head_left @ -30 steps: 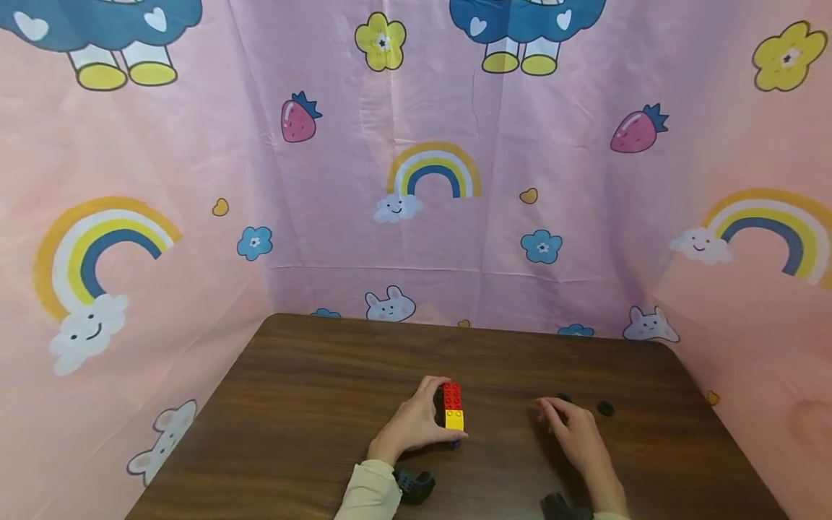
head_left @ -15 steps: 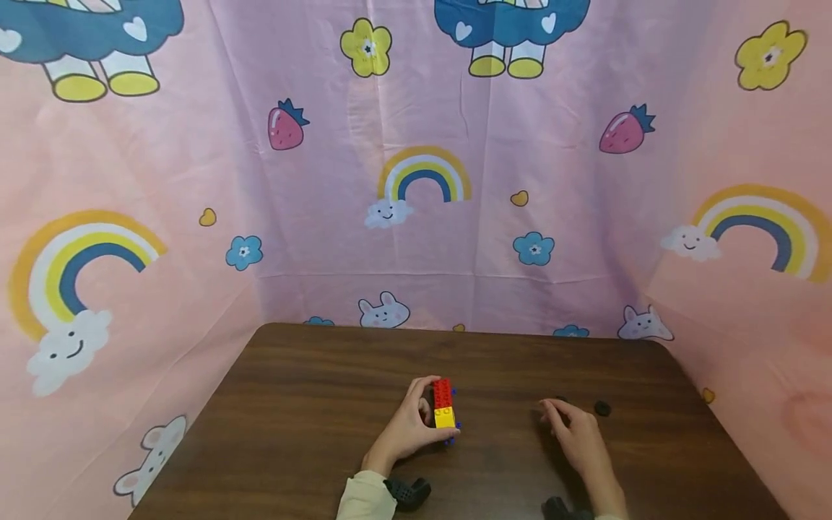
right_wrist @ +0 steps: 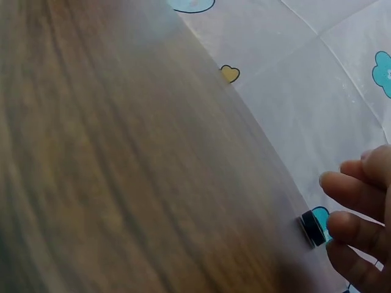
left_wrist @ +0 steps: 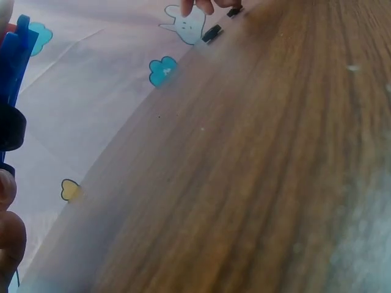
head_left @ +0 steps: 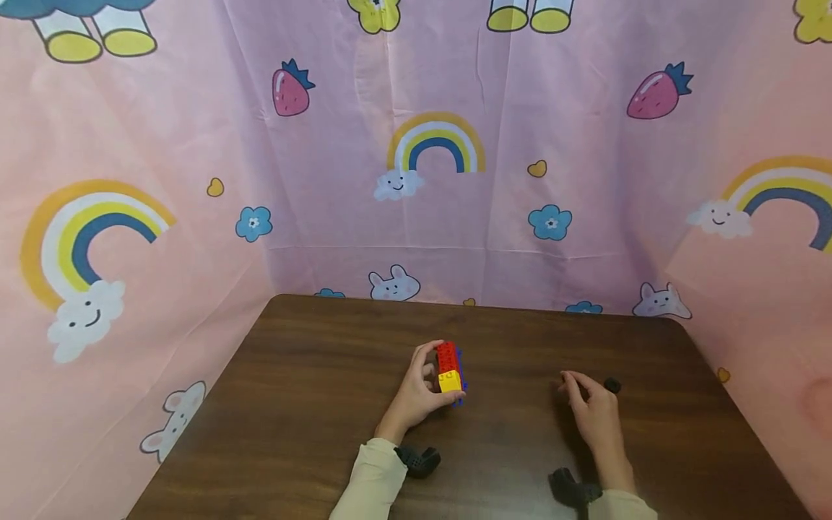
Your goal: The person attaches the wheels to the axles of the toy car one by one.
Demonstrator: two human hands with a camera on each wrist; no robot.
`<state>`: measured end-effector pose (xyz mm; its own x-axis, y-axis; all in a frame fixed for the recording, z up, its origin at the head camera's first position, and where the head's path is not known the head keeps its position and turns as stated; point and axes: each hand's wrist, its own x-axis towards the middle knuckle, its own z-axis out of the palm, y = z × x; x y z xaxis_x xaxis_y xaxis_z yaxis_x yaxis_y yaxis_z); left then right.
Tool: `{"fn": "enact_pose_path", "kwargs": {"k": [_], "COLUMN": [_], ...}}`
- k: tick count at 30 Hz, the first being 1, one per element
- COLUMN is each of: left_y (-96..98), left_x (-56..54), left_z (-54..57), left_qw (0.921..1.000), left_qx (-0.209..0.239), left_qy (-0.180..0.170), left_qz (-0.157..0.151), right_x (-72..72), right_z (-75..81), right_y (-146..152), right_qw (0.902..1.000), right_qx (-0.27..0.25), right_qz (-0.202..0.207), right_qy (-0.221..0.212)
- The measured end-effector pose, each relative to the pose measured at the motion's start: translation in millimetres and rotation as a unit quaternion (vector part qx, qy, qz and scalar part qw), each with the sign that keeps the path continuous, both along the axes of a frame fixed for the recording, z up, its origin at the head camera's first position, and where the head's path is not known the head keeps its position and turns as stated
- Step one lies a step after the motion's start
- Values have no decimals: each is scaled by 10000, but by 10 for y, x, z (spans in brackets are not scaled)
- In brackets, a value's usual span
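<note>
My left hand (head_left: pixel 416 390) grips a toy brick car (head_left: pixel 448 367) over the middle of the table, its fingers at the far end and thumb at the near end. Red bricks form the far part of its top, a yellow one the near part, and a blue base (left_wrist: pixel 13 64) runs underneath. A black wheel (left_wrist: pixel 11 128) shows against that base in the left wrist view. Off to the right, my right hand (head_left: pixel 594 410) hovers low over the table with loosely bent fingers (right_wrist: pixel 354 192) and nothing visible in them. Close by lies a small black wheel (head_left: pixel 612 385); another black wheel (left_wrist: pixel 234 11) appears near the right fingers in the left wrist view.
The dark wood-grain table (head_left: pixel 325 347) has a patterned pink cloth (head_left: pixel 338 180) rising behind it and along both sides. Black wrist devices sit on the left wrist (head_left: pixel 419 462) and the right wrist (head_left: pixel 572 490).
The left hand has tilted the toy car, so more of its blue side shows. The right hand has hardly moved and now hides one wheel in the head view. The head view has shifted slightly.
</note>
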<state>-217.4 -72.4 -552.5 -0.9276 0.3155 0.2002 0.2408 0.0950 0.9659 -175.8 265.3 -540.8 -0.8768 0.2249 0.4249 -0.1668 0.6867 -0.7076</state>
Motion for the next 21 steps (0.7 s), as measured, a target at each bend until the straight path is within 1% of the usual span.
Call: {"fn": "enact_pose_path", "kwargs": {"k": [2,5,9,12,14,17,21], "left_y": [2,-2,-5,-6,-5,0,21], "left_x": [-9,-11,-13,-13,-14,-19,-26], "left_z": [10,12,31,47,52,56,58], "left_qw": [10000,10000,10000,10000,9999,9999,9998], "left_qx": [16,-11,-35,-61,-81,-119,-123], "left_qy": [-6,-17,4,-12,-55,-118,-171], "left_qz": [-7,14,47,64,43,-14,-70], "right_x": [-3,-4,-8,-5,0,8,12], "right_z": [10,19,30,32,34,40,50], "right_y": [11,28,44,57,69,89,124], "right_qw": [10000,10000,9991,9978,9970,9955,9943], "right_qx": [6,7,-64,-58,15,221,508], "right_qz": [-37,-89,-302,-571,-732,-922,-850], "right_qy": [-57,-12,282,344,239,-57,-385]}}
